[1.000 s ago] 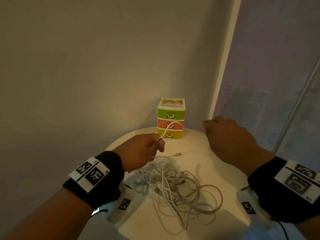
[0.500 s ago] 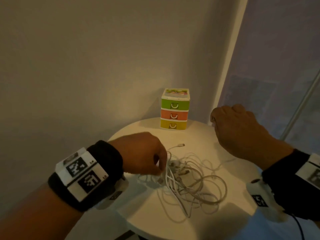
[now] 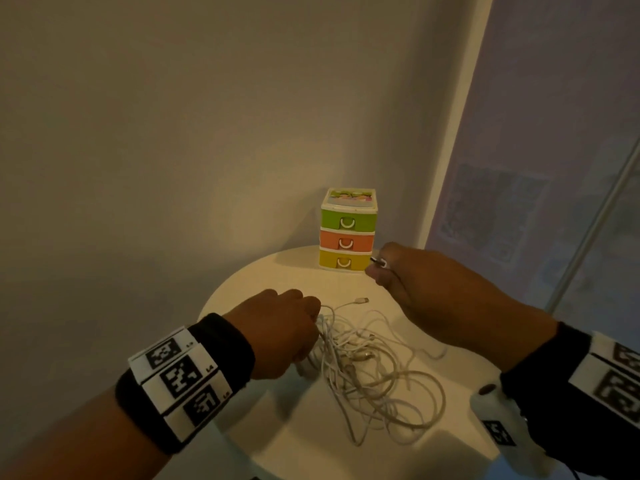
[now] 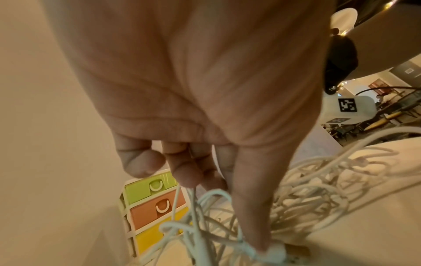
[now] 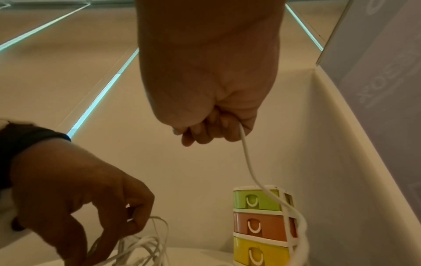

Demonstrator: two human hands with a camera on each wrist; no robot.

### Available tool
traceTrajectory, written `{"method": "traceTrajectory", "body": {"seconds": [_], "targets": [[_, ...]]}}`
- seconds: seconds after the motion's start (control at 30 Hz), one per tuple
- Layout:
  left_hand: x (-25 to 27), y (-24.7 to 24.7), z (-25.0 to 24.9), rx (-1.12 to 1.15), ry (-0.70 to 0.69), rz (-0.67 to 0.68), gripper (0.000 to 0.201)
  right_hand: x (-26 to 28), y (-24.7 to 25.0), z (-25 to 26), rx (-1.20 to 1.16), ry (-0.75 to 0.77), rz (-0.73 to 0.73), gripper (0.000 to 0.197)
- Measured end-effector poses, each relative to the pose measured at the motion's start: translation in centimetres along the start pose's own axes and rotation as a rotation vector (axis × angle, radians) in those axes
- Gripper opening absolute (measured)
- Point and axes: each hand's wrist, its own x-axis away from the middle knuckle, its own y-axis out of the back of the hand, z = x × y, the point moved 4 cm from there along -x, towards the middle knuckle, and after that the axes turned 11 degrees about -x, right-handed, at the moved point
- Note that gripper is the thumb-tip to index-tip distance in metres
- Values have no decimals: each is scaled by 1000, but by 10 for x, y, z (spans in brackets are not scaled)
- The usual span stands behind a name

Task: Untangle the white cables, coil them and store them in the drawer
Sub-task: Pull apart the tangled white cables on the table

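A tangle of white cables [image 3: 367,368] lies on the round white table [image 3: 263,282]. My left hand [image 3: 277,334] pinches several strands at the tangle's left side; the left wrist view shows the thumb [image 4: 250,207] pressed against the cables [image 4: 205,234]. My right hand [image 3: 433,289] is raised right of the drawer unit and grips one cable end, its plug [image 3: 378,261] poking out of the fist. In the right wrist view that cable [image 5: 248,162] hangs down from the fist [image 5: 212,126]. The small drawer unit [image 3: 347,230] has green, orange and yellow drawers, all closed.
A loose plug [image 3: 362,300] lies on the table between the tangle and the drawers. The table stands in a corner: a beige wall [image 3: 173,133] at left and back, a frosted glass panel [image 3: 554,168] at right. The table's edge runs close on my left.
My left hand dropped from in front of the drawers to the tangle and took hold of strands. My right hand came down and nearer the drawers, with a plug now visible.
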Motion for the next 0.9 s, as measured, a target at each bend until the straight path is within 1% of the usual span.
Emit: {"method": "traceTrajectory", "body": {"seconds": [0.1, 0.17, 0.23, 0.3, 0.37, 0.43, 0.53, 0.6, 0.67, 0.73, 0.8, 0.9], "targets": [[-1, -1, -1, -52, 3, 25, 23, 0, -6, 3, -28, 41, -25, 25], [-2, -1, -2, -105, 5, -4, 20, 1, -11, 3, -22, 48, -2, 25], [-3, 0, 0, -61, 0, -42, 20, 2, -16, 5, -3, 41, 44, 23], [-1, 5, 8, 74, 6, -85, 24, 2, -21, 5, -1, 35, 84, 23], [1, 10, 19, 200, 39, -122, 27, 2, -25, 3, -27, 29, 100, 26], [1, 14, 29, 337, 93, -132, 27, 2, -30, 1, -39, 41, 100, 32], [0, 20, 38, 606, 194, -232, 24, -1, -38, 1, -67, 47, 85, 33], [-2, 22, 38, 766, 246, -298, 25, -5, -39, 7, -67, 88, 45, 33], [-6, 24, 35, 872, 278, -345, 24, -9, -39, 14, -62, 140, 17, 36], [-9, 24, 30, 980, 301, -383, 23, -17, -39, 14, -165, 164, -26, 39], [-13, 24, 27, 1104, 316, -417, 19, -26, -41, 10, -276, 120, -109, 41], [-19, 24, 25, 1213, 337, -444, 17, -29, -41, 10, -356, 42, -248, 34]]}}
